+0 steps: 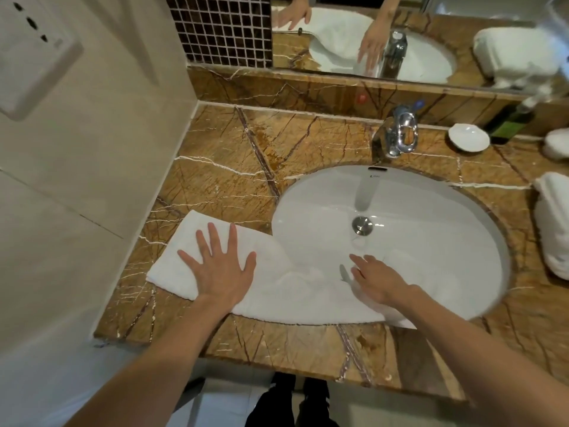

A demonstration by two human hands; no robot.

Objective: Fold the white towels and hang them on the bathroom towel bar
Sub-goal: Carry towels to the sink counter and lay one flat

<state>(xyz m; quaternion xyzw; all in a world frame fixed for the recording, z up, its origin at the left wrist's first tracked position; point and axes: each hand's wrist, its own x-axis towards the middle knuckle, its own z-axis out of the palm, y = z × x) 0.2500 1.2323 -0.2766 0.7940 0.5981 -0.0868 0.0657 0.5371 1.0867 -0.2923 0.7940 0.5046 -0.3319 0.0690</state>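
Note:
A white towel (271,285) lies folded into a long strip across the brown marble counter (234,161), its right part sagging over the front of the white sink (431,211). My left hand (220,266) rests flat on the towel's left end, fingers spread. My right hand (380,280) lies palm down on the towel's right part above the basin, fingers apart and holding nothing. More white towels (554,223) sit stacked at the counter's right edge. No towel bar is in view.
A chrome tap (400,134) stands behind the sink, with a white dish (468,137) and a green bottle (511,121) to its right. A mirror (400,35) runs along the back. A tiled wall with a socket (34,53) closes the left side.

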